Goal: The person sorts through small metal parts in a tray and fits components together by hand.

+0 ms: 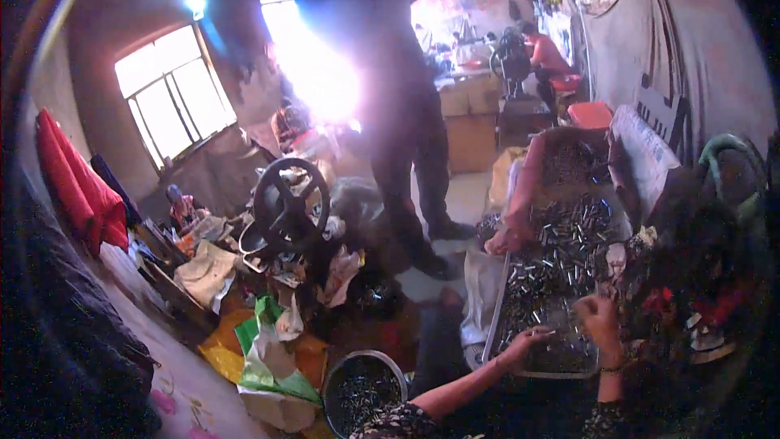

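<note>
A light-rimmed tray (497,309) holds many small, shiny, tube-like metal pieces (561,272). Over its near part, my left hand (528,341) has its fingertips pinched on a small metal piece (551,332). My right hand (600,317) is raised just to the right, above the pieces, its fingers curled together. Whatever those fingers hold is too small to make out. Across the tray, another person's hand (508,238) rests by the left rim. A second hand (616,260), not mine, shows at the right rim.
A round bucket (366,355) of similar dark pieces stands left of my left forearm. A person in dark clothes (398,89) stands beyond. Sacks (272,362) and a handwheel (290,205) are at left. Another person (546,53) sits at a far machine.
</note>
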A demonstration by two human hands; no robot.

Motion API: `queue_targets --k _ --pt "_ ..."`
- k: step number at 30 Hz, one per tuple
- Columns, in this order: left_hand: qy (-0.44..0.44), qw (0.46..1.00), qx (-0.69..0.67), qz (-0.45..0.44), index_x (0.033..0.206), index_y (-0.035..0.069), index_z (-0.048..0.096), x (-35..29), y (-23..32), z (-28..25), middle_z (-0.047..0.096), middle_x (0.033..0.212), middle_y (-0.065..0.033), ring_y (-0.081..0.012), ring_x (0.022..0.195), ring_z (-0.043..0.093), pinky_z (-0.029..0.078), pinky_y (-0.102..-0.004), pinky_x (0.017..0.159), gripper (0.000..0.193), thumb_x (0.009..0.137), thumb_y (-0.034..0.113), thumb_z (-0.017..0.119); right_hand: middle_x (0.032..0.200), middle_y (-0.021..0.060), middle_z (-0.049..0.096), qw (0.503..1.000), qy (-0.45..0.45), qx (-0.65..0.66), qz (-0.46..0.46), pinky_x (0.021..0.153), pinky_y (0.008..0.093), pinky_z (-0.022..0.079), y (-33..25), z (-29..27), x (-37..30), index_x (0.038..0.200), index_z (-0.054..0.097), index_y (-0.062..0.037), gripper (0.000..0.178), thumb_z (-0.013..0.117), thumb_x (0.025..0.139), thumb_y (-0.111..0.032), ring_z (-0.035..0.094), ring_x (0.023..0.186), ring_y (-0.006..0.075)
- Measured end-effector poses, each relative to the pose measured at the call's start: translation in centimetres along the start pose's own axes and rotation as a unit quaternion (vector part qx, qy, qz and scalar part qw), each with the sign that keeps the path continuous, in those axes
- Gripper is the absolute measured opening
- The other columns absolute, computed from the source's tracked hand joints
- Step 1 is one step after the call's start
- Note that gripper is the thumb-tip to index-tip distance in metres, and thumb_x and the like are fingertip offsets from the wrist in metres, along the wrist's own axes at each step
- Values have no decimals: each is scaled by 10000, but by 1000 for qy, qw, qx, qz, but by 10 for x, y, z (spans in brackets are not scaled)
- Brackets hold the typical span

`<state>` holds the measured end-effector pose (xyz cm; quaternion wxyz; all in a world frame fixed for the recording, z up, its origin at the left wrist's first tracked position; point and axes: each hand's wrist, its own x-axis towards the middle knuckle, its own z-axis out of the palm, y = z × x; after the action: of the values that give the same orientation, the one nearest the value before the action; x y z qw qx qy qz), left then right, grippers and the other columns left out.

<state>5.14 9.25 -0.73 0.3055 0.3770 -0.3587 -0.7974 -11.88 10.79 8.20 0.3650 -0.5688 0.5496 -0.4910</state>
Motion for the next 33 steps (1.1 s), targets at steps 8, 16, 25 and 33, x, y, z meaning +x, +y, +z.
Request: queue_targets --k 8,16,25,33 --pt "-13 999 -50 -4 1068 48 466 9 3 -5 533 993 -61 -182 885 524 437 -347 780 287 793 128 486 620 50 557 995 -13 52 80 512 274 407 95 43 9 736 559 4 192 570 739 -188 516 554 137" --pt "13 998 -68 4 1051 71 486 20 -12 -15 539 893 -15 -133 794 511 431 -267 661 294 776 171 517 639 42 564 996 32 68 47 578 258 407 121 43 13 744 568 -4 195 575 736 -199 507 600 123" --pt "14 999 -30 38 1034 69 498 30 -20 -22 549 885 -26 -124 773 521 436 -259 660 272 775 154 514 624 29 554 1000 17 2 7 495 248 390 133 44 12 747 562 -13 169 554 754 -181 509 543 108" --pt "13 996 30 86 1041 66 502 36 -19 -32 552 900 -19 -112 782 521 418 -228 673 278 783 169 508 666 79 582 999 38 28 3 557 287 409 107 43 9 744 574 7 201 563 741 -193 528 599 145"
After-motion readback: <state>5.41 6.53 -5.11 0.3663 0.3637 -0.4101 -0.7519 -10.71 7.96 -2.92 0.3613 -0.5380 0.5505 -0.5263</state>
